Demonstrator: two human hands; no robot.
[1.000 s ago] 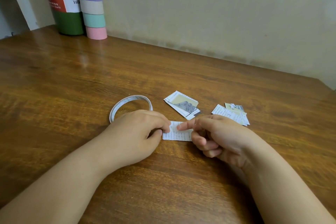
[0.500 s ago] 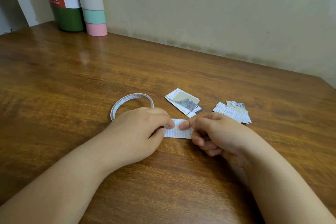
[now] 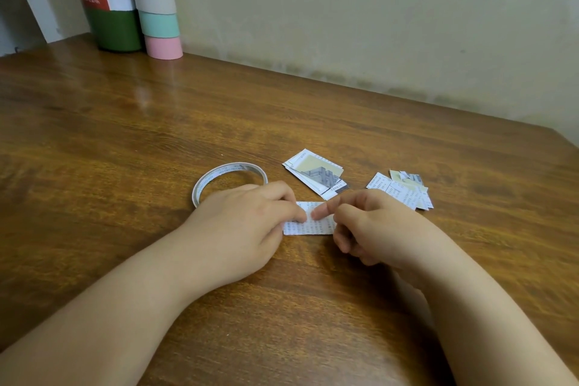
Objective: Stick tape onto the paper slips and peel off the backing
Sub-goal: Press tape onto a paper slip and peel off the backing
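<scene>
On the desk, the tape roll lies behind the left grip; paper stacks lie behind the right grip; a slip lies between both.

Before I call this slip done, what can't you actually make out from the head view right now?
- Tape or backing on the paper slip: hidden under the fingertips of the left hand and right hand.
- Print on the slip: too small to read.
- Lower slips in both stacks: covered by the top ones.
- Green canister label: cut off by the colored stack.

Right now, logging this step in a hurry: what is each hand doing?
Left hand: fingers curled, pinching the paper slip against the table.
Right hand: fingertips pinching at the same slip's top edge.
</scene>
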